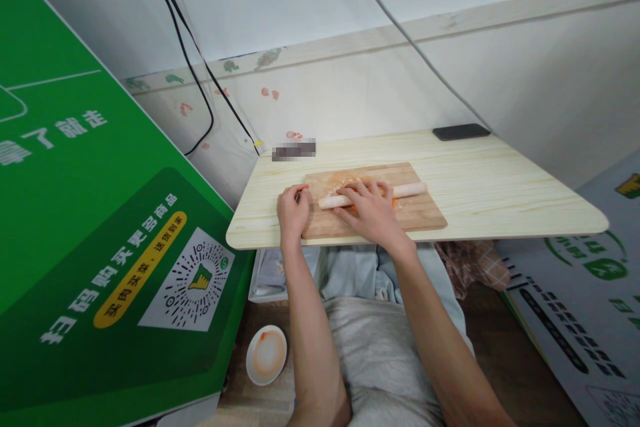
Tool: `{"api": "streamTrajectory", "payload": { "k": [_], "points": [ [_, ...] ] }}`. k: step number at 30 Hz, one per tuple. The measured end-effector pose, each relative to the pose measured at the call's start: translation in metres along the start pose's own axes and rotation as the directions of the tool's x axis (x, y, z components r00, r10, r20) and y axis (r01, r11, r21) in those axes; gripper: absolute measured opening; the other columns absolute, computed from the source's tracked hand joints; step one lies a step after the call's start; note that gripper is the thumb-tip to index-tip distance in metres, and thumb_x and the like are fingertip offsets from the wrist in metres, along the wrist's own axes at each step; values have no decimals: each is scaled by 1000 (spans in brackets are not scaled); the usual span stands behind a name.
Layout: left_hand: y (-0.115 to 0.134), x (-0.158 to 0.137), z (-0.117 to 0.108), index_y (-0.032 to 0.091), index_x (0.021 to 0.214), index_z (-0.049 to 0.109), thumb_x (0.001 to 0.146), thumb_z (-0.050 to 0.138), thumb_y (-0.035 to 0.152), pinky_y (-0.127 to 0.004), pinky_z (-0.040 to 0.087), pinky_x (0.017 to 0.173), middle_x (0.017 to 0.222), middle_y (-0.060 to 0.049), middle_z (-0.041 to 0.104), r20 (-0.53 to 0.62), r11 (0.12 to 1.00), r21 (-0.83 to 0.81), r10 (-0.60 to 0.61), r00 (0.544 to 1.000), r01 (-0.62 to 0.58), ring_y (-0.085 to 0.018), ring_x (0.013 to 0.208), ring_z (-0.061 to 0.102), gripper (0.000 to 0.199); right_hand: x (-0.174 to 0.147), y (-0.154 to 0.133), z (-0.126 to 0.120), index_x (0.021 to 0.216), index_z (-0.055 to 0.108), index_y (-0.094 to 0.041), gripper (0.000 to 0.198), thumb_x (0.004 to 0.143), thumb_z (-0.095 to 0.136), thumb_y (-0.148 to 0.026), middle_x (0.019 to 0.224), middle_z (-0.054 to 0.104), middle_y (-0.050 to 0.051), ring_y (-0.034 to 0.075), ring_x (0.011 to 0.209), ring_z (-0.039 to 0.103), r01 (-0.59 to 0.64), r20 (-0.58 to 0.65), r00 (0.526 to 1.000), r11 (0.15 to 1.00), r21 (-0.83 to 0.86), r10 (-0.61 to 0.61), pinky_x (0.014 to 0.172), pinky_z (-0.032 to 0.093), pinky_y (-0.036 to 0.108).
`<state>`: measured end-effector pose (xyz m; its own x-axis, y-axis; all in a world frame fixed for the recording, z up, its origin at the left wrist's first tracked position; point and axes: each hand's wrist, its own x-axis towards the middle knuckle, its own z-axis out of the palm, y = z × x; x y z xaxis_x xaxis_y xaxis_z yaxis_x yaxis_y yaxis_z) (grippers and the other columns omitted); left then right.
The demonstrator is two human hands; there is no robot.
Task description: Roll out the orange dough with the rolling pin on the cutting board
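Observation:
A wooden cutting board (425, 219) lies near the front edge of the table. Across it rests a pale rolling pin (413, 190), slightly slanted, its right end reaching the board's right side. My right hand (371, 208) lies over the middle of the pin, fingers on the far side and thumb on the near side. Orange, crumbly food (345, 180) is spread on the board behind the pin, and more orange shows beside my hand. At the board's left edge, my left hand (293, 215) is closed with fingers curled; what it grips is hidden.
The light wood-grain table (515, 193) carries a black phone (461, 131) at the back right and a blurred-out object (294, 149) at the back left. A stained white bowl (267, 355) sits low on the left. A green panel (100, 213) stands left.

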<state>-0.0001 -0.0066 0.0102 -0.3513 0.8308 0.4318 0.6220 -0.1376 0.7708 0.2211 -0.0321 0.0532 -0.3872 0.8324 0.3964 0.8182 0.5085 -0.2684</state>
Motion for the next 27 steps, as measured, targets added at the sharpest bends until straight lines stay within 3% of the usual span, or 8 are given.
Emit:
{"api": "streamTrajectory", "payload": {
  "k": [27],
  "points": [
    [0, 1, -1, 21, 107, 82, 101, 59, 26, -45, 59, 109, 117, -11, 85, 17, 1000, -21, -4, 1000, 5, -28, 110, 77, 24, -3, 1, -4, 148, 72, -27, 44, 112, 64, -50, 153, 74, 11, 37, 139, 59, 14, 44, 999, 1000, -19, -13, 123, 26, 56]
  ]
}}
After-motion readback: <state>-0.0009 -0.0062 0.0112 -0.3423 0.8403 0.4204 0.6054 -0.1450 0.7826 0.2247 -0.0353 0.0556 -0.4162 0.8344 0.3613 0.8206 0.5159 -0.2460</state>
